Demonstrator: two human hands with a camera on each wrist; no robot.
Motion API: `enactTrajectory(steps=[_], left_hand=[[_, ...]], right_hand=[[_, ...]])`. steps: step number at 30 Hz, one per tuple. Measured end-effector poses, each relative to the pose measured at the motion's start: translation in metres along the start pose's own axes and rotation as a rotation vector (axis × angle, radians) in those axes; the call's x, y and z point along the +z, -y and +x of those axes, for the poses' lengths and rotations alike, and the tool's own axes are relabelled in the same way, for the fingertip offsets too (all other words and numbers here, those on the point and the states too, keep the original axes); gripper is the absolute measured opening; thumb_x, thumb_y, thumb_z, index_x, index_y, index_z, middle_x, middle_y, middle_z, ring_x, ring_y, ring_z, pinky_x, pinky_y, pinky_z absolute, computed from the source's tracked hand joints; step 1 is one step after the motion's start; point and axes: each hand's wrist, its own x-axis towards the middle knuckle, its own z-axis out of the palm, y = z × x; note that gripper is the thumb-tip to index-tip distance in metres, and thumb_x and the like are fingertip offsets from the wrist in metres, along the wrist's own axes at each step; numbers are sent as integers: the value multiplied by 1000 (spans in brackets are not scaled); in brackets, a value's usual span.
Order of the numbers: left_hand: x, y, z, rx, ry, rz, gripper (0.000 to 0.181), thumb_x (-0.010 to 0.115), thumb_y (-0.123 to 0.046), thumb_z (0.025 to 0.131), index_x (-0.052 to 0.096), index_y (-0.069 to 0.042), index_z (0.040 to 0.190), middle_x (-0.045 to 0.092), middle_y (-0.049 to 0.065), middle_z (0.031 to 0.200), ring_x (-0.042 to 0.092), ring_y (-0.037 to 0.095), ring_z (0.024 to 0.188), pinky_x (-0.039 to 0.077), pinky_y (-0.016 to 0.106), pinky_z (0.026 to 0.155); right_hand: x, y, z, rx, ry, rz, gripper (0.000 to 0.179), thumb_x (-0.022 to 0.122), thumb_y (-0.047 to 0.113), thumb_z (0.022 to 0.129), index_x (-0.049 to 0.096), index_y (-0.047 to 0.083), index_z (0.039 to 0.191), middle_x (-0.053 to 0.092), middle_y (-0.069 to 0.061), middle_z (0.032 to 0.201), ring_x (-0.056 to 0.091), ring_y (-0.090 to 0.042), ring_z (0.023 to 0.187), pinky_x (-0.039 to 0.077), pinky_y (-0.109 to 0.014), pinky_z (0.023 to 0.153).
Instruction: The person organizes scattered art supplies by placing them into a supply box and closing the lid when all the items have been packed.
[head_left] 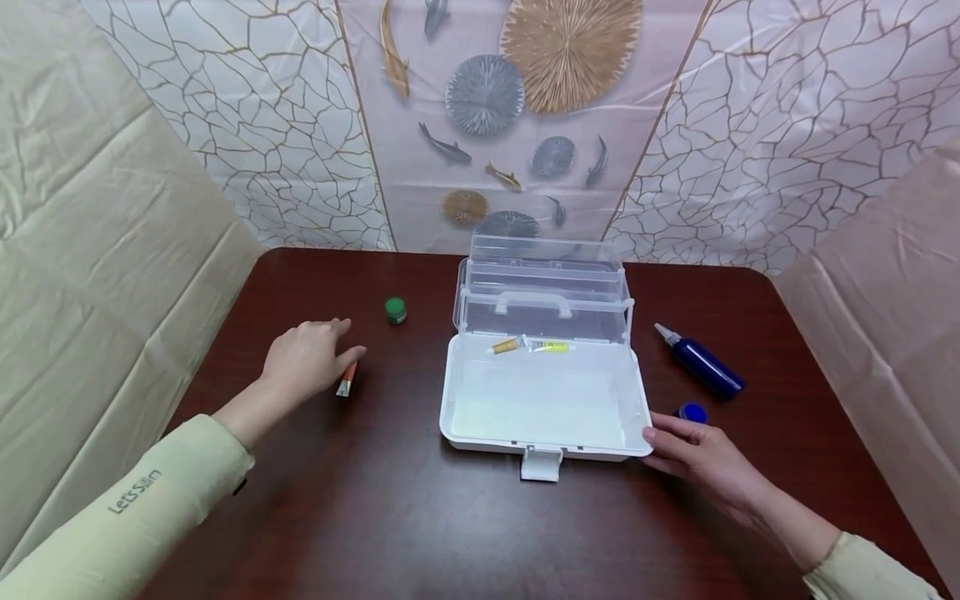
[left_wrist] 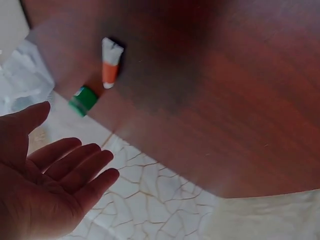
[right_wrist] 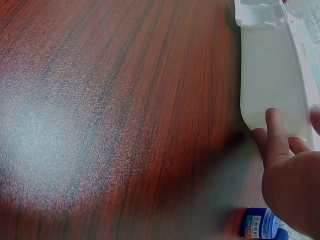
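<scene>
My left hand (head_left: 303, 358) hovers over the table's left side with its fingers spread, holding nothing. An orange paint tube (left_wrist: 110, 62) with a silver end lies below it, apart from the fingers in the left wrist view. A small green-lidded jar (head_left: 395, 311) stands just beyond. My right hand (head_left: 701, 458) grips the near right corner of a white plastic storage box (head_left: 540, 408), thumb at the rim and fingers against the outer wall (right_wrist: 275, 75). The box's clear lid (head_left: 547, 258) is raised. Inside, at the back, lie an ochre tube (head_left: 508, 345) and a yellow tube (head_left: 550, 347).
Right of the box lies a dark blue bottle (head_left: 705, 365) with a pointed nozzle. A small blue-lidded jar (head_left: 692, 412) stands close behind my right hand. The box's white latch (head_left: 541, 464) hangs over its front. Patterned cloth (head_left: 277, 125) walls the table's (head_left: 420, 533) back.
</scene>
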Motion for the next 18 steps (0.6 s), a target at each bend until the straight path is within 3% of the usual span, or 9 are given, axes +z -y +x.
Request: enactTrajectory(steps=[8, 12, 18], left_hand=[[25, 12, -7, -24, 33, 1, 56, 68, -35, 104, 64, 6, 143, 63, 29, 143, 66, 46, 126, 61, 62, 86], [33, 13, -9, -12, 16, 3, 52, 68, -34, 104, 66, 5, 140, 66, 29, 140, 67, 47, 124, 61, 62, 85], [42, 14, -13, 1, -20, 21, 52, 73, -34, 101, 69, 4, 135, 69, 31, 133, 71, 46, 117, 63, 61, 78]], right_hand=[[-2, 0, 1, 10, -7, -3, 76, 66, 21, 109, 25, -13, 163, 49, -31, 157, 74, -10, 109, 61, -39, 99], [-2, -1, 1, 20, -10, -6, 76, 66, 22, 109, 24, -13, 163, 45, -34, 159, 74, -10, 109, 62, -38, 98], [-2, -2, 3, 17, -1, 5, 75, 66, 20, 109, 25, -12, 163, 49, -31, 157, 73, -11, 110, 61, -39, 99]])
